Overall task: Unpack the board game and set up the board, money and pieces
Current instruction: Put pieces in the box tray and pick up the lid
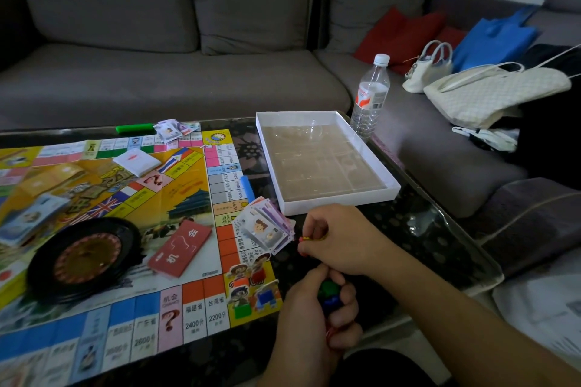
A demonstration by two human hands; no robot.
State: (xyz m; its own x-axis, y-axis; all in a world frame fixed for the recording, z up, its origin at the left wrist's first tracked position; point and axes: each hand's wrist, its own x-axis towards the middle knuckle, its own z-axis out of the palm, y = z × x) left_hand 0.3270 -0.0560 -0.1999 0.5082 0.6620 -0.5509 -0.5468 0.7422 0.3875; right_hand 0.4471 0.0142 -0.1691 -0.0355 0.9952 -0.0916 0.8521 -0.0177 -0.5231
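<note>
**Desk:** What does the frame show?

**Photographer:** A living-room coffee table (408, 223), mid set-up. The paper game board (125, 229) lies unfolded on the left, its long axis running left to right and its near edge just beside the table's front. Four cardboard player figures (251, 286) stand upright on the near-right corner square, facing the player.

**Desk:** And the hands?

**Photographer:** The left hand (314, 317) is curled round a cluster of small plastic pieces (328, 294), green and blue visible between the fingers. The right hand (339, 242) hovers just beyond it, fingertips pinching something tiny, red and yellow. It may be a die or a house; it is too small to tell.

**Desk:** The money?

**Photographer:** One fanned stack of play banknotes (267, 229) lies at the board's right edge, just left of the right hand; another stack (173, 130) sits at the far edge beside a green bar (135, 129).

**Desk:** What would doing this step well take?

**Photographer:** By my reading, sorting the pieces by colour: draw one at a time from the left fist, keep that fist closed so none spill, and set them clear of the notes.

**Desk:** Anything else?

**Photographer:** The roulette-style spinner (85, 261) and red card deck (180, 248) rest on the board; the white box tray (327, 201) lies to the right.
</note>
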